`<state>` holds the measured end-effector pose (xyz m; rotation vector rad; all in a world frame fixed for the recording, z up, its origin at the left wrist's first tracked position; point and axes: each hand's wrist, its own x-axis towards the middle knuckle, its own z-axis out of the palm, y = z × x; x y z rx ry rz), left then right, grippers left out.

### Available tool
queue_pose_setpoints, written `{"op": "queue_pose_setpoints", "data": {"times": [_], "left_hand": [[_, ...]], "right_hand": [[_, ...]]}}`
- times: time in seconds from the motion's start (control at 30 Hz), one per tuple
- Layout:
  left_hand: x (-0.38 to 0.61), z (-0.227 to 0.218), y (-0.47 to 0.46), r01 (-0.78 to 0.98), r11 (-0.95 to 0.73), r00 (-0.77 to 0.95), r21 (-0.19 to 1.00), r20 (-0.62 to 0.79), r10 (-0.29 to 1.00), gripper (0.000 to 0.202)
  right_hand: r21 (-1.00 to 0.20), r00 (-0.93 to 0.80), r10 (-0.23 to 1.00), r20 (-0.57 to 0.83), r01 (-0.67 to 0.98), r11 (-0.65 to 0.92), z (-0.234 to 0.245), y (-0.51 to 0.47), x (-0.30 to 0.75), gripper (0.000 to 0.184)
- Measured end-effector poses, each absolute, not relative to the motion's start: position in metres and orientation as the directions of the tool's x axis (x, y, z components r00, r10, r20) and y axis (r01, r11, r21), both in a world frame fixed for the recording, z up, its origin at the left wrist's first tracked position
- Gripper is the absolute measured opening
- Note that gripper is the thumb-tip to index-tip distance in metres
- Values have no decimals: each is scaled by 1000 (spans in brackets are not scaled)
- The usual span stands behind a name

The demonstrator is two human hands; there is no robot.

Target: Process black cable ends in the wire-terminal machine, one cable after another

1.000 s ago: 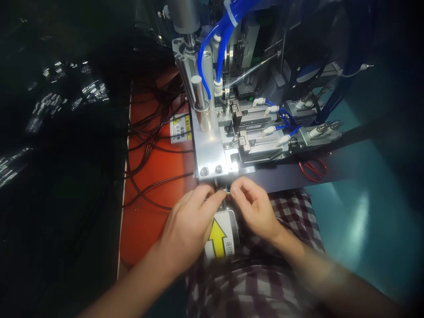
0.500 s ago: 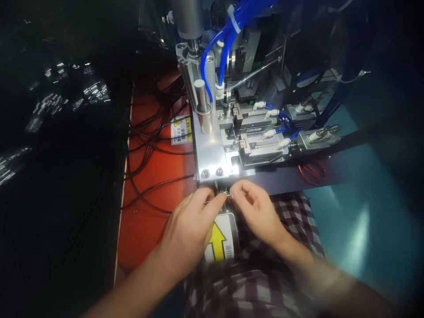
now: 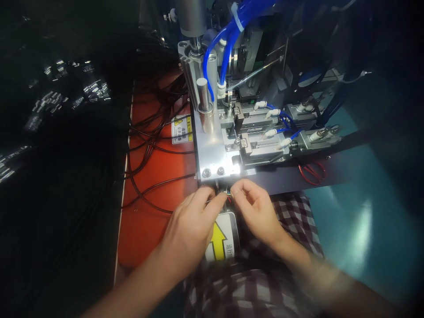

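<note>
My left hand (image 3: 190, 229) and my right hand (image 3: 256, 210) meet just below the front edge of a metal machine plate (image 3: 212, 154). Both pinch the thin coloured wire ends (image 3: 227, 193) of a cable between thumb and forefinger. The wires show green and red tips and sit right at the plate's lower edge. Under my hands lies a white label with a yellow arrow (image 3: 220, 240).
The machine (image 3: 245, 115) carries blue air hoses (image 3: 225, 44), steel cylinders and clamps. Black cables (image 3: 152, 141) loop over the orange-red bench (image 3: 155, 221) at the left, beside a yellow warning sticker (image 3: 182, 129). Red-handled scissors (image 3: 311, 172) lie at the right. A checked garment covers my lap (image 3: 265, 274).
Both hands stay pinched on the wire ends with only tiny finger shifts. The view has drifted slightly.
</note>
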<state>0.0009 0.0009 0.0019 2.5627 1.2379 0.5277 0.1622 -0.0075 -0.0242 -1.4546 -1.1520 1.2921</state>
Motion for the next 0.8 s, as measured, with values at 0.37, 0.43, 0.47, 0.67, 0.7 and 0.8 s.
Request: {"op": "queue_pose_setpoints", "data": {"times": [0.37,0.43,0.47,0.67,0.7,0.8], "left_hand": [[2,3,1,673,-622,579,400,237,780,37],[2,2,1,672,-622,576,402,244,780,37],[1,2,1,672,-622,575,402,246,780,37],[1,0,1,671,-620,569,408,254,783,36],[1,-1,1,672,-619,566,406,257,783,36],[1,-2,1,671,-622,565,404,265,781,36]], "right_hand": [[-961,-5,962,-274,28,-274,-23,-8,164,29],[-967,-23,967,-253,32,-252,-23,-9,168,28],[-969,-26,969,-244,37,-243,-23,-10,170,26],[-970,1,973,-232,81,-231,-24,-13,171,10],[-969,10,973,-233,78,-233,-25,-14,170,9],[-969,34,969,-243,47,-244,-26,-13,168,9]]}}
